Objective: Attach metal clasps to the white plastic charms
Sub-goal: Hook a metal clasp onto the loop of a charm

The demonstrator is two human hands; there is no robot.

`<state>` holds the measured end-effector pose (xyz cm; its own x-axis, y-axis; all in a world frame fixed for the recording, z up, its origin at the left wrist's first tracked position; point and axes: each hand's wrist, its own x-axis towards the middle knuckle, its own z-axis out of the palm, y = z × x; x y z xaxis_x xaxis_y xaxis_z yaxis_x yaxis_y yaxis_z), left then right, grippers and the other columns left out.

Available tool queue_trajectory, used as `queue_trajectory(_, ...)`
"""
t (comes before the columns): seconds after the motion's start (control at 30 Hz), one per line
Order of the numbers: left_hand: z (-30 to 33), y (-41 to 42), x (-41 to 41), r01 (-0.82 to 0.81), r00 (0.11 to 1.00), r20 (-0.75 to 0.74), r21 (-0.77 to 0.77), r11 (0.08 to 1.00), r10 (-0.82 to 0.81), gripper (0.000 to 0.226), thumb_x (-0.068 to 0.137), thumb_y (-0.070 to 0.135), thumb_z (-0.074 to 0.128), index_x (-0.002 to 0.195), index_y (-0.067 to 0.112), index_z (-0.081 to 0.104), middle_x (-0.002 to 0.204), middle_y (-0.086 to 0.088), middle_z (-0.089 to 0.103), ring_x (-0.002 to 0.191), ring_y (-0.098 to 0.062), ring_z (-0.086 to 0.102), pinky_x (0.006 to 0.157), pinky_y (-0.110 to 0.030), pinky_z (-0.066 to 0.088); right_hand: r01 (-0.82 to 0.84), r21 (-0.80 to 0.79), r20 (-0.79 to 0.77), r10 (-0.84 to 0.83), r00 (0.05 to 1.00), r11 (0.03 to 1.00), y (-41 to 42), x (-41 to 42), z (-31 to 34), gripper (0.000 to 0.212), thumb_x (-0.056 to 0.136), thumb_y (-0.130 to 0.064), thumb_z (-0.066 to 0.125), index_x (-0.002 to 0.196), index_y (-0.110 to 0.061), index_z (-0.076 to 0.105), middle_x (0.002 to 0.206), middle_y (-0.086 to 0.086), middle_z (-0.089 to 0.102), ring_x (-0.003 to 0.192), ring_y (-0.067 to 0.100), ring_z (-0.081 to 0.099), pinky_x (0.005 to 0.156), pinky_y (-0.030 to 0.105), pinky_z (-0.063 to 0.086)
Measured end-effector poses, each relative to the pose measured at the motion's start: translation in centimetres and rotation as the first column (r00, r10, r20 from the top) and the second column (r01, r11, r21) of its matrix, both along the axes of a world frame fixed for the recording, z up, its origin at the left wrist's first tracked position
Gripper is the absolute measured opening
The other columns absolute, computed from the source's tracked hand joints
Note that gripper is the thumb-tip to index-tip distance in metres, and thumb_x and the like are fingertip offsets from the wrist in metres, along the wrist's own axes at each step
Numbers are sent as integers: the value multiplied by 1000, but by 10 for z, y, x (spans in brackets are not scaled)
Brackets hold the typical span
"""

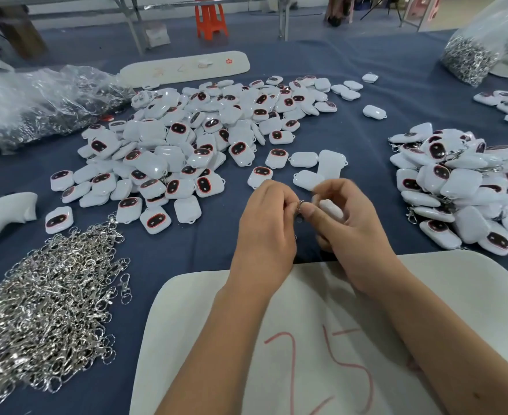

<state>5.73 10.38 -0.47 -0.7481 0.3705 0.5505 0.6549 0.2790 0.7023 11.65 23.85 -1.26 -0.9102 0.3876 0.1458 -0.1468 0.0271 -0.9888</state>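
Note:
My right hand [348, 223] grips a white plastic charm [332, 209] just above the blue table cloth. My left hand [264, 226] pinches a small metal clasp [300, 205] right against the charm's edge, so both hands meet at the middle. A big heap of loose white charms [192, 145] with dark red-rimmed faces spreads across the centre. Silver metal clasps [49, 307] lie piled at the near left. Charms with clasps on them [462, 187] are stacked at the right.
A white board [216, 339] with red numbers lies under my forearms. Clear plastic bags [37, 103] sit at the far left, and another bag of clasps [468, 58] at the far right. A long white board [186, 67] lies at the back; an orange stool [210, 19] stands beyond.

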Motion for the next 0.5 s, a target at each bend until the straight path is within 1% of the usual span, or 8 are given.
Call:
queue_trajectory(0.03, 0, -1, -2, 0, 1000, -15, -27, 1000, 0, 18, 93, -11, 52, 83, 3, 54, 87, -4, 56, 80, -25, 50, 71, -41, 43, 4, -51, 34, -2, 999, 999, 2, -1, -1, 30, 89, -25, 72, 111, -22, 52, 86, -11, 54, 59, 10, 44, 51, 21, 41)
queue_trajectory(0.1, 0, -4, -4, -2, 999, -37, -75, 997, -1, 20, 87, -16, 51, 82, 3, 52, 88, -4, 55, 81, -27, 49, 72, -43, 42, 42, -60, 84, -37, 996, 997, 5, -2, -1, 26, 95, -18, 66, 110, -23, 45, 94, -5, 54, 63, 11, 47, 55, 20, 44)
queue_trajectory(0.13, -1, -4, -5, -2, 999, -44, -95, 995, -2, 21, 85, -17, 51, 82, 3, 52, 88, -4, 55, 81, -27, 49, 72, -44, 42, 64, -26, 94, -61, 994, 998, 6, -1, -1, 20, 101, -14, 63, 108, -21, 46, 96, 1, 58, 64, 13, 50, 57, 20, 45)
queue_trajectory(0.17, -1, -4, -5, -1, 999, -46, -113, 994, -4, 21, 85, -18, 51, 82, 3, 52, 88, -3, 55, 82, -27, 49, 72, -44, 41, 85, 5, 86, -85, 993, 996, 7, -1, 0, 12, 105, -12, 60, 107, -19, 50, 91, 5, 63, 62, 15, 52, 57, 21, 46)
queue_trajectory(0.23, -2, -3, -6, 5, 999, -46, -146, 989, -12, 22, 86, -17, 51, 82, 5, 52, 88, -2, 54, 82, -25, 48, 73, -42, 41, 120, 31, 37, -121, 992, 992, 9, 0, 1, 2, 106, -12, 58, 107, -14, 59, 75, 2, 67, 55, 15, 51, 51, 22, 43)
queue_trajectory(0.27, -2, -3, -6, 10, 999, -45, -158, 987, -18, 22, 87, -16, 51, 83, 6, 52, 88, -1, 53, 82, -24, 47, 73, -40, 40, 133, 19, 17, -133, 991, 991, 9, 0, 2, 5, 105, -12, 59, 108, -14, 64, 69, -1, 65, 53, 13, 51, 47, 21, 41)
queue_trajectory(0.33, -2, -2, -6, 29, 998, -42, -172, 985, -37, 23, 88, -14, 50, 82, 8, 51, 88, 1, 52, 82, -22, 46, 73, -38, 40, 156, -6, 5, -156, 988, 988, 9, 1, 5, 11, 102, -9, 63, 108, -17, 69, 66, -6, 63, 52, 11, 51, 45, 19, 41)
queue_trajectory(0.5, -1, -2, -3, 79, 995, -38, -202, 976, -89, 24, 85, -15, 49, 83, 9, 50, 89, 1, 52, 83, -24, 46, 72, -41, 41, 172, 74, 12, -174, 985, 982, 5, 1, 6, 15, 97, -6, 66, 92, -17, 74, 64, -3, 59, 50, 12, 48, 44, 19, 39)
